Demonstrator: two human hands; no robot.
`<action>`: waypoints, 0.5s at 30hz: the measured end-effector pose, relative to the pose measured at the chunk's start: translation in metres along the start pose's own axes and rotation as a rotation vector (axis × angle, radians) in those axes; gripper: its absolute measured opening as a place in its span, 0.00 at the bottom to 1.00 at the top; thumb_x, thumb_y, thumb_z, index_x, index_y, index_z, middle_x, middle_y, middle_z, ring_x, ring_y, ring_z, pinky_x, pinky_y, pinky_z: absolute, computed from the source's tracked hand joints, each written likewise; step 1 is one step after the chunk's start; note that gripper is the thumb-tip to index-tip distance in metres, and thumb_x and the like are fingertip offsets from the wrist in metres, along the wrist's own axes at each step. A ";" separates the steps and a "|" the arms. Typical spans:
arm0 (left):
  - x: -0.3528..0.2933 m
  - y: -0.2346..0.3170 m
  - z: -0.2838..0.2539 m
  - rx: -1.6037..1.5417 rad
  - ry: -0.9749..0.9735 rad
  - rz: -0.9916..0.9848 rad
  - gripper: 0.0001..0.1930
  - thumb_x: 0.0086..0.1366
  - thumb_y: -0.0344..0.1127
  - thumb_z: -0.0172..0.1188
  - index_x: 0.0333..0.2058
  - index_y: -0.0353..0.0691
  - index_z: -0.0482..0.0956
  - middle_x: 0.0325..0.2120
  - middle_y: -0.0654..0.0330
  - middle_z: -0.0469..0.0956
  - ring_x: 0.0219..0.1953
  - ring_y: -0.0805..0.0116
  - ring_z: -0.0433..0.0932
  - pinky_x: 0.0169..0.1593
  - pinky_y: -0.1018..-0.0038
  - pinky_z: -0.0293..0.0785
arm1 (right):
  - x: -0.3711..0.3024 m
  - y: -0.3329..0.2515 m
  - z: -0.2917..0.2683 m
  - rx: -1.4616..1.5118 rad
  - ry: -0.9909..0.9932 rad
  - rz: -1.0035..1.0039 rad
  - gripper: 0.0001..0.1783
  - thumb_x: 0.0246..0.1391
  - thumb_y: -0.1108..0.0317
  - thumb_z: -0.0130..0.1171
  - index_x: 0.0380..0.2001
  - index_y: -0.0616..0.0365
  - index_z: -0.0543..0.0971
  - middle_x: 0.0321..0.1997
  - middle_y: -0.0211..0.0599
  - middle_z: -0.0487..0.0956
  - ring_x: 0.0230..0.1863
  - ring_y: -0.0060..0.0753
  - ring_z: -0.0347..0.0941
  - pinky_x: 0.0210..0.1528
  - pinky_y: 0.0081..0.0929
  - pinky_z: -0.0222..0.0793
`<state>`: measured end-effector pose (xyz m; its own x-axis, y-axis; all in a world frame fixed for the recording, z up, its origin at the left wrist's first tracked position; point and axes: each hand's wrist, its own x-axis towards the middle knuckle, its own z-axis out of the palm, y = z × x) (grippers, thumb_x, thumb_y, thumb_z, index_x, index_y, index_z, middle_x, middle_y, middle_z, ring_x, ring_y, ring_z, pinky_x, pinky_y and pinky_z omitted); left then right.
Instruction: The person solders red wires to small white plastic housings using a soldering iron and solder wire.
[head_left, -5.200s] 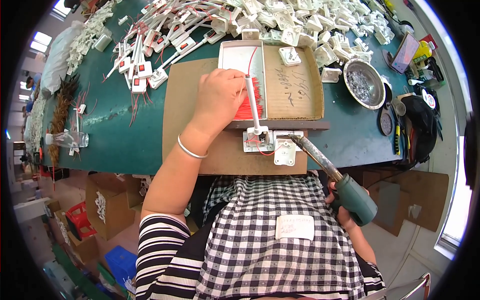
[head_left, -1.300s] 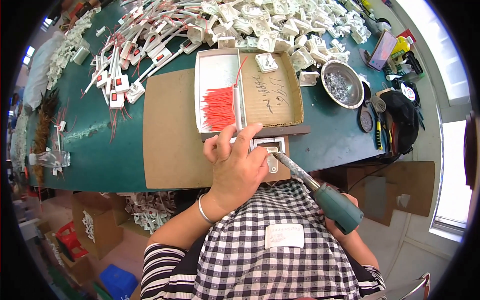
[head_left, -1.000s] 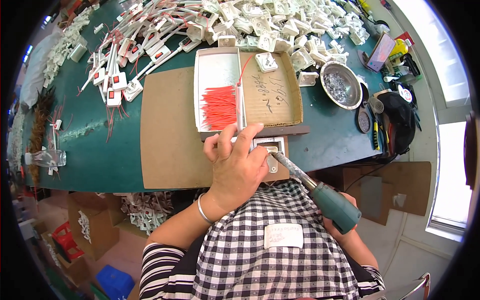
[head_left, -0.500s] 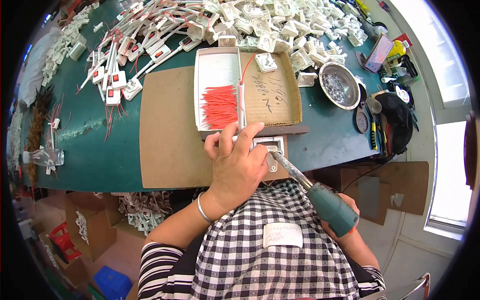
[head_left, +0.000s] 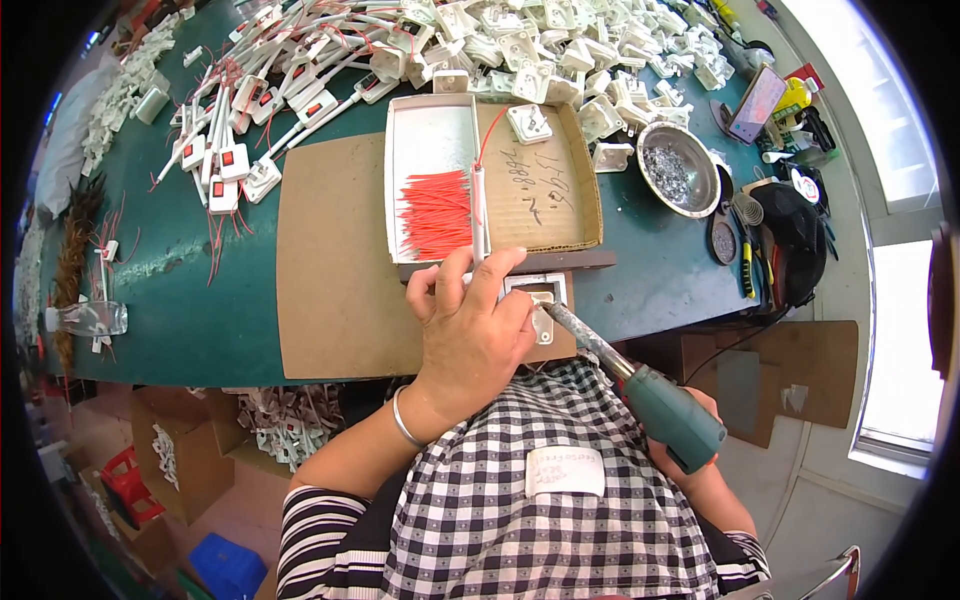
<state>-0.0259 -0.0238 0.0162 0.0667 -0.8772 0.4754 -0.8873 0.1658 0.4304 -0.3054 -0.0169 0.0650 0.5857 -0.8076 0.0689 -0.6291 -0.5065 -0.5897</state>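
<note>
My left hand [head_left: 470,335] lies over the near edge of the cardboard mat, its fingers curled closed around the lower end of a white plastic tube [head_left: 478,210]. From the tube's top a red wire runs up to a small white plug piece [head_left: 530,124]. Just right of my fingers, a white plastic housing [head_left: 543,326] lies at a white square frame [head_left: 560,288]. My right hand [head_left: 664,462] grips a green soldering gun [head_left: 672,415], partly hidden behind its body. The gun's metal tip reaches the housing beside my left fingertips; whether it touches is too small to tell.
A shallow box [head_left: 592,170] holds short red wires [head_left: 436,215] in its left part. Behind it heap many white plastic parts [head_left: 540,50]. Switch assemblies [head_left: 225,160] lie left. At right stand a metal bowl [head_left: 680,172] with silvery bits, a phone [head_left: 757,105] and pliers [head_left: 747,270].
The soldering gun's body has shifted slightly right and down, its tip staying at the housing. The box and white tube sit slightly further left in view. Both hands keep their hold.
</note>
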 end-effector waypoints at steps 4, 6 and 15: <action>-0.001 -0.001 0.001 -0.002 0.014 0.001 0.06 0.44 0.32 0.65 0.23 0.47 0.77 0.50 0.68 0.69 0.53 0.58 0.61 0.53 0.57 0.50 | 0.003 0.001 0.000 -0.123 0.071 -0.189 0.25 0.34 0.71 0.66 0.41 0.64 0.76 0.38 0.40 0.79 0.38 0.39 0.78 0.42 0.30 0.73; 0.000 -0.001 0.002 0.004 0.029 0.010 0.06 0.44 0.32 0.65 0.23 0.47 0.76 0.50 0.68 0.70 0.53 0.59 0.61 0.52 0.58 0.50 | 0.002 0.000 -0.001 -0.115 0.020 -0.190 0.25 0.34 0.72 0.66 0.42 0.64 0.76 0.39 0.41 0.79 0.38 0.41 0.78 0.42 0.31 0.73; -0.001 0.000 0.000 0.005 0.025 0.004 0.05 0.46 0.31 0.64 0.22 0.47 0.76 0.50 0.69 0.70 0.52 0.59 0.62 0.53 0.58 0.51 | -0.001 -0.009 -0.001 0.338 0.101 0.290 0.13 0.49 0.68 0.58 0.38 0.61 0.77 0.33 0.37 0.81 0.30 0.33 0.78 0.37 0.28 0.72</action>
<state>-0.0258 -0.0233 0.0158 0.0748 -0.8648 0.4965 -0.8899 0.1668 0.4247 -0.3006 -0.0113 0.0710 0.3468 -0.9353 -0.0697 -0.5480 -0.1417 -0.8244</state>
